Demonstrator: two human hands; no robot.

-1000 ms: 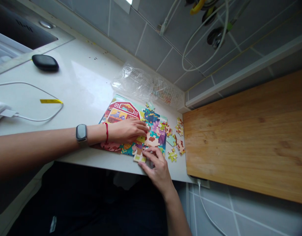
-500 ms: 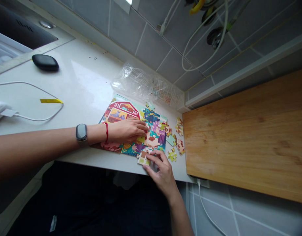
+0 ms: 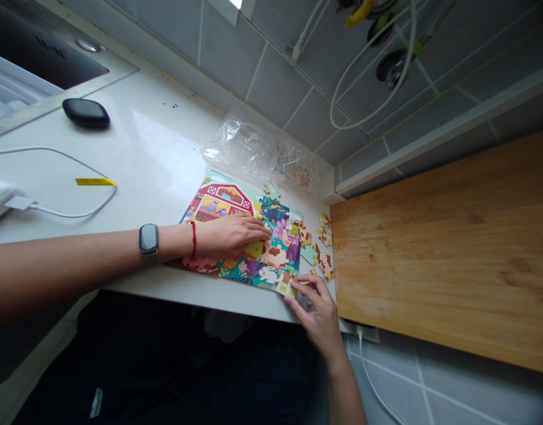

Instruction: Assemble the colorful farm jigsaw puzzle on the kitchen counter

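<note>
A colourful jigsaw puzzle (image 3: 227, 195) with a red barn lies on the white counter. My left hand (image 3: 240, 233) rests flat across its middle, fingers stretched to the right and covering part of the picture. At the puzzle's lower right corner, my right hand (image 3: 316, 304) pinches a brown, white and green puzzle piece (image 3: 285, 284) between thumb and fingers. That piece is beside the white rabbit (image 3: 268, 274) of the picture; whether it is joined there I cannot tell. Several loose puzzle pieces (image 3: 326, 265) lie to the right of the puzzle.
A wooden board (image 3: 431, 254) borders the loose pieces on the right. Behind the puzzle lies crumpled clear plastic packaging (image 3: 240, 147) against the tiled wall. On the left are a black rounded object (image 3: 86, 113) and a white cable (image 3: 94, 206). The counter's front edge runs close below the puzzle.
My right hand has moved right with the puzzle piece, from below the rabbit to the corner beside it, uncovering the rabbit. My left hand has stayed on the puzzle. The view has shifted slightly.
</note>
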